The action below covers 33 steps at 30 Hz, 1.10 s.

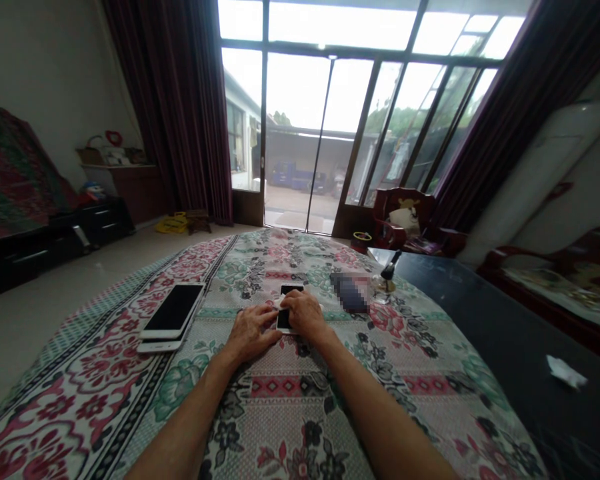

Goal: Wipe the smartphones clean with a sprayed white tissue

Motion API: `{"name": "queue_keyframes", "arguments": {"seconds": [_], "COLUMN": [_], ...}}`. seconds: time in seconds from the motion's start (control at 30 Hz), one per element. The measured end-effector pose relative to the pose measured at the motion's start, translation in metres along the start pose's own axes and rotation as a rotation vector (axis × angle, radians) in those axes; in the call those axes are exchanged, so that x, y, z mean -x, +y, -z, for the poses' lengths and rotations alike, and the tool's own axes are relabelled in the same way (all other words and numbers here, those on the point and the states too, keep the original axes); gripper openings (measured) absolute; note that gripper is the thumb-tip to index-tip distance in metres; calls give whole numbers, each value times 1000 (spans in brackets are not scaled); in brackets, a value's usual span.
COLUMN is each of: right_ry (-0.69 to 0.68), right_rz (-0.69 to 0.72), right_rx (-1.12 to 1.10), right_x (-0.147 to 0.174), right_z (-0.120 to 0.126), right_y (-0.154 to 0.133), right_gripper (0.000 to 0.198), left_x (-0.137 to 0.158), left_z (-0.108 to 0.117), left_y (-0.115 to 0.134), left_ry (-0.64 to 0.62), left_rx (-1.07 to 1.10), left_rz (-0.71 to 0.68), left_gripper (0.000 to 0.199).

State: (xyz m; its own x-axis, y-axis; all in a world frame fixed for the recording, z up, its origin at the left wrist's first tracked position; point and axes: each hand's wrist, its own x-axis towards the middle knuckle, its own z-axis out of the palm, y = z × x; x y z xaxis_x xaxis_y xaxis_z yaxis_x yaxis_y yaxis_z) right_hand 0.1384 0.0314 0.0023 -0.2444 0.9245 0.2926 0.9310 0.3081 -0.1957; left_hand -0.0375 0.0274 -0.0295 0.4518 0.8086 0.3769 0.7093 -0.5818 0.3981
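Note:
A small white smartphone (283, 322) with a dark screen lies face up on the floral tablecloth in front of me. My left hand (253, 330) rests at its left side, with the fingers along the edge and the thumb by the lower corner, gripping it there. Over the screen, my right hand (303, 312) has its fingers bent down and pressed together on a white wipe (278, 303), of which only small bits show. To the left lies a larger white tablet (174, 311) with a black screen, on top of another white device (153, 347).
A blurred-out dark object (351, 293) lies right of my hands, beside a clear glass item (383, 287) with a black brush-like top. Rightward stands a black table (485, 313) bearing a crumpled white tissue (566, 372). The tablecloth (410, 427) covers a rounded table.

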Motion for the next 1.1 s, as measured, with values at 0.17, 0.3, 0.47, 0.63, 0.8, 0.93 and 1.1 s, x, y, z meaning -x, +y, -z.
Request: {"name": "queue_keyframes", "arguments": {"seconds": [0.17, 0.3, 0.47, 0.63, 0.8, 0.93, 1.1], "right_ry": [-26, -26, -66, -102, -109, -115, -86], "right_rz": [32, -2, -33, -6, 123, 193, 242], "right_rx": [24, 84, 126, 146, 101, 46, -16], "right_x": [6, -11, -35, -29, 5, 33, 45], "right_z": [3, 0, -2, 4, 13, 20, 18], "right_y": [3, 8, 10, 6, 1, -3, -5], "right_gripper": [33, 35, 37, 38, 33, 30, 24], "left_x": [-1, -1, 0, 0, 0, 0, 0], "left_z": [1, 1, 1, 2, 0, -1, 1], "left_y": [0, 0, 0, 1, 0, 0, -3], "left_ry": [-18, -19, -28, -30, -27, -22, -54], "left_rx": [13, 6, 9, 16, 2, -3, 14], "left_rz": [0, 22, 26, 38, 48, 46, 14], "left_gripper": [37, 38, 40, 39, 43, 41, 41]}}
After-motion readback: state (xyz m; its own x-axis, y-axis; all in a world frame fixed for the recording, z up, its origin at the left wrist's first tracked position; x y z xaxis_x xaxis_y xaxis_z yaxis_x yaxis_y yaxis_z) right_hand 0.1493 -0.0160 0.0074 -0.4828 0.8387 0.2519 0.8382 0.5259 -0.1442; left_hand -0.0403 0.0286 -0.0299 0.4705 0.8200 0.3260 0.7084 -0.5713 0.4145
